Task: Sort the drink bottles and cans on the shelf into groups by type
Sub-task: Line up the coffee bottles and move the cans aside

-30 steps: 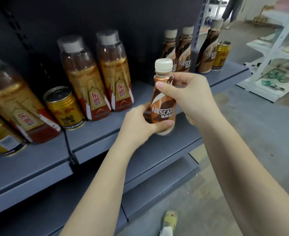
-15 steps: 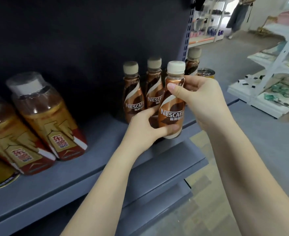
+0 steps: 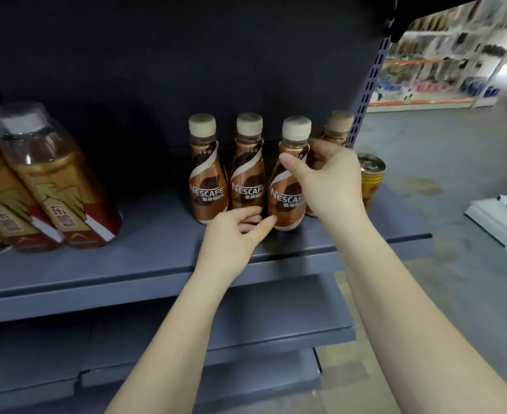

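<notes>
Three brown Nescafé coffee bottles with cream caps stand in a row on the dark grey shelf point(image 3: 127, 264). The third Nescafé bottle point(image 3: 286, 189) is gripped by both hands and its base is at the shelf surface, beside the first bottle point(image 3: 207, 171) and second bottle point(image 3: 247, 168). My right hand point(image 3: 327, 180) wraps its neck and right side. My left hand point(image 3: 231, 237) pinches its base with thumb in front and fingers behind. A fourth Nescafé bottle point(image 3: 339, 127) stands behind my right hand, mostly hidden. A gold can point(image 3: 371, 177) sits at the shelf's right end.
Two large amber bottles with red-and-gold labels point(image 3: 58, 180) lean at the far left, with bare shelf between them and the coffee bottles. A lower shelf point(image 3: 246, 324) lies underneath. A perforated upright point(image 3: 368, 85) ends the shelf on the right; beyond is grey floor and a white rack point(image 3: 503, 216).
Both hands carried the Nescafé bottle rightward and back, setting it down in line next to the two coffee bottles. The view shifted right, so the large amber bottles now sit at the left edge.
</notes>
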